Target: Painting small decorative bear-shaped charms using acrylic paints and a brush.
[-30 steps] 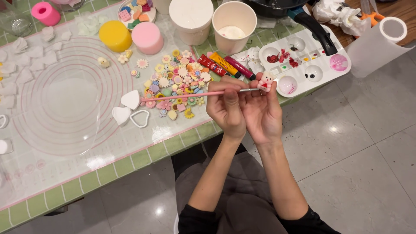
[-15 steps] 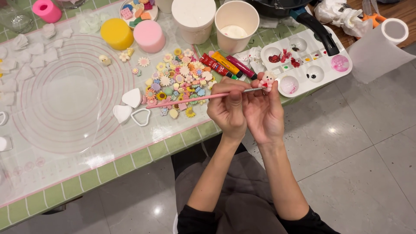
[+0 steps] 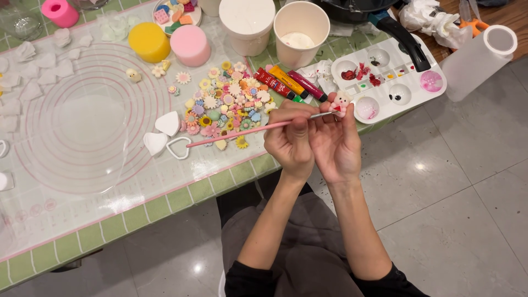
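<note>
My left hand (image 3: 290,144) grips a thin pink paintbrush (image 3: 236,133) that lies almost level, its handle pointing left over the table edge. My right hand (image 3: 336,144) pinches a small white and pink figurine (image 3: 341,101) between its fingertips. The brush tip meets the figurine. Both hands hover at the front edge of the table, beside a white paint palette (image 3: 410,74) with red, pink and other colours in its wells. Left of the hands lies a heap of several small pastel flower charms (image 3: 228,104).
A clear round-lined mat (image 3: 82,126) covers the left of the green tiled table (image 3: 181,201). White heart pieces (image 3: 166,123), paint tubes (image 3: 280,82), two white cups (image 3: 301,32), yellow (image 3: 148,41) and pink (image 3: 190,45) cylinders and a plastic roll (image 3: 477,55) stand around.
Both hands stay together at the table edge. The brush has shifted only slightly against the figurine.
</note>
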